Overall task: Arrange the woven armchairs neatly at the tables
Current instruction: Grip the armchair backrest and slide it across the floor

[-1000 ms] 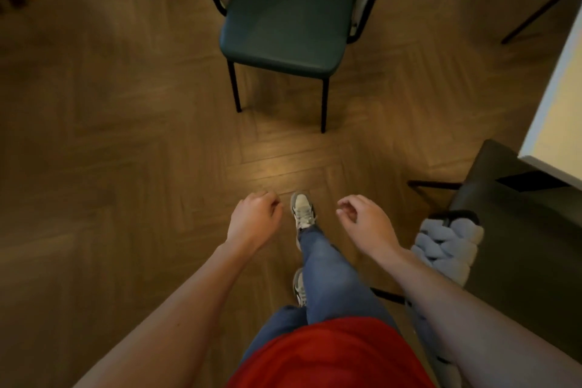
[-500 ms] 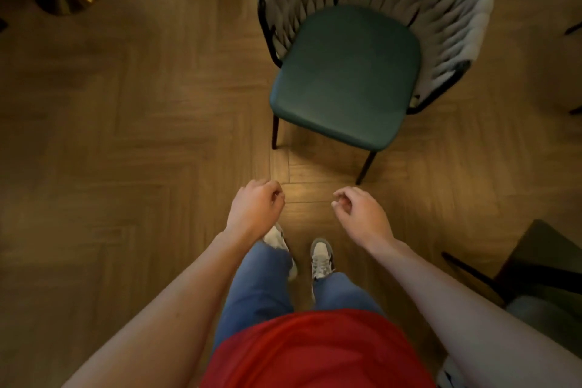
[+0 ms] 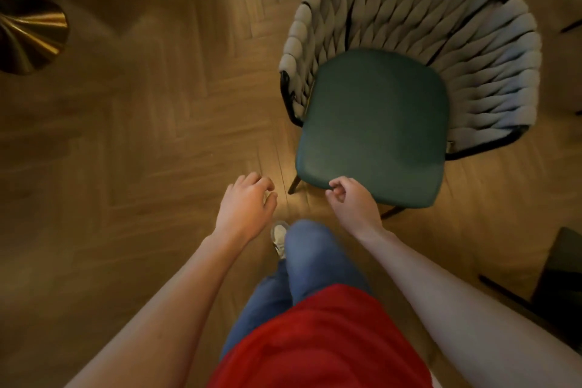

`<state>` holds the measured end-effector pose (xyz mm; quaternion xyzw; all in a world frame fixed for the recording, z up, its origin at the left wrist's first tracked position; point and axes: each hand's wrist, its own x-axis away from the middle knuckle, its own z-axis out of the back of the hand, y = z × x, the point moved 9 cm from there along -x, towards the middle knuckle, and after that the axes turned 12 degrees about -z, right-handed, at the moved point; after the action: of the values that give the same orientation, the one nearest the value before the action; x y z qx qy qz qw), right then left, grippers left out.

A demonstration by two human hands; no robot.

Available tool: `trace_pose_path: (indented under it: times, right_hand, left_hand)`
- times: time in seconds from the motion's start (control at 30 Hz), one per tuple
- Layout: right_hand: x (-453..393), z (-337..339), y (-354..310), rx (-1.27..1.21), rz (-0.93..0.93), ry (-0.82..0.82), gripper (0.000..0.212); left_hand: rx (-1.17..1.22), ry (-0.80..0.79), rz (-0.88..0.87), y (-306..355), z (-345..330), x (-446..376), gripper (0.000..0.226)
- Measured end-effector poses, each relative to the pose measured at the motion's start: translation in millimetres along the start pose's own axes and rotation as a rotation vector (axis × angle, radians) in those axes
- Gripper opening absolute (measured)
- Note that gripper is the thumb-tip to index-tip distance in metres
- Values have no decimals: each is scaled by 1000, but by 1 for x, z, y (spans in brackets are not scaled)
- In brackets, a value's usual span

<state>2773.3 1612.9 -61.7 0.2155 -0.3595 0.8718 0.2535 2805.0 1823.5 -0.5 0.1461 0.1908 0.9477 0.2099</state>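
The woven armchair (image 3: 409,72) stands on the wooden floor (image 3: 141,135), in the upper right part of the view, directly in front of the person. Its seat (image 3: 374,123) is a dark green cushion with rounded corners and a smooth surface. Around the back and both sides of the seat runs a curved backrest made of thick, pale grey-white padded bands, which cross each other in a braided pattern. The bands are wound on a thin black metal frame; this frame shows at the two front ends of the armrests and between some bands. Two dark legs are visible under the front edge of the seat. The open front of the chair faces the person.

The left hand (image 3: 247,208) hangs over the floor, to the left of the chair, with fingers loosely curled and nothing inside them. The right hand (image 3: 351,198) is at the front edge of the seat, its fingers also loosely curled; it overlaps the cushion edge in the view, but I cannot tell if it touches it, and it holds nothing.

The floor has a herringbone pattern. A golden round base (image 3: 30,38) stands at the far left. The person wears blue jeans (image 3: 311,264) and a red shirt (image 3: 318,343), and one light shoe (image 3: 278,236) is visible.
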Motion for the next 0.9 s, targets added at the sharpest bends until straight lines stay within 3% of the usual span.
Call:
trace_pose_path:
  times: [0.37, 0.63, 0.9]
  right_hand:
    - [-149, -1, -110, -233, -209, 128, 48]
    - [-270, 43, -210, -435, -315, 262, 64]
    - [-376, 100, -225, -747, -594, 424, 75]
  left_hand:
    - [-96, -125, -196, -87, 66, -197, 24]
    - [-210, -272, -399, -122, 120, -349, 27]
    - [-287, -395, -675, -110, 149, -496, 27]
